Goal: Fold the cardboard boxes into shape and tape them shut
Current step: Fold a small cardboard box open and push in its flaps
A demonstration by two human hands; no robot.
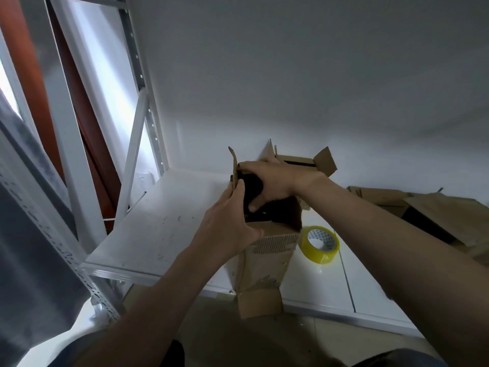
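Observation:
A brown cardboard box [267,256] stands on the white shelf [158,229], its top open and its flaps up, one lower flap hanging past the shelf's front edge. My left hand [227,229] grips the box's near left wall at the rim, fingers curled over it. My right hand [270,184] reaches across the opening and presses the far left flap [234,165], fingers bent around the flap's edge. A roll of yellowish clear tape [320,245] lies flat on the shelf just right of the box.
More flattened and half-open cardboard boxes [423,207] lie at the right on the shelf. A white wall stands close behind. Metal rack uprights [137,83] rise at the left. A grey cloth [31,207] hangs at the far left.

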